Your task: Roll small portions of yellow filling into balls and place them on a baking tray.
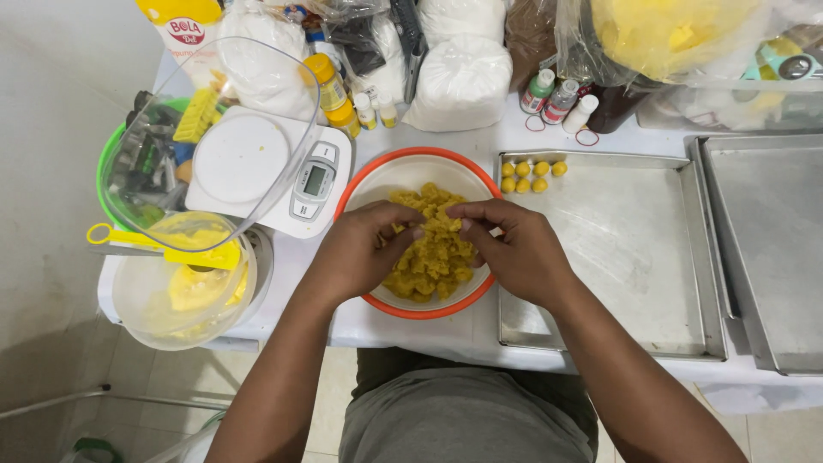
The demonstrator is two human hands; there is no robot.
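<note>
So far seven balls [531,175] sit at the tray's [634,257] upper left; both hands [370,250] [513,249] pinch dough [433,257] in the bowl [377,176], most still unrolled.

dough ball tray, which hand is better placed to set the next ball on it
Right, probably. The right hand is beside the tray holding the dough balls; the left hand is at the bowl's far side.
</note>
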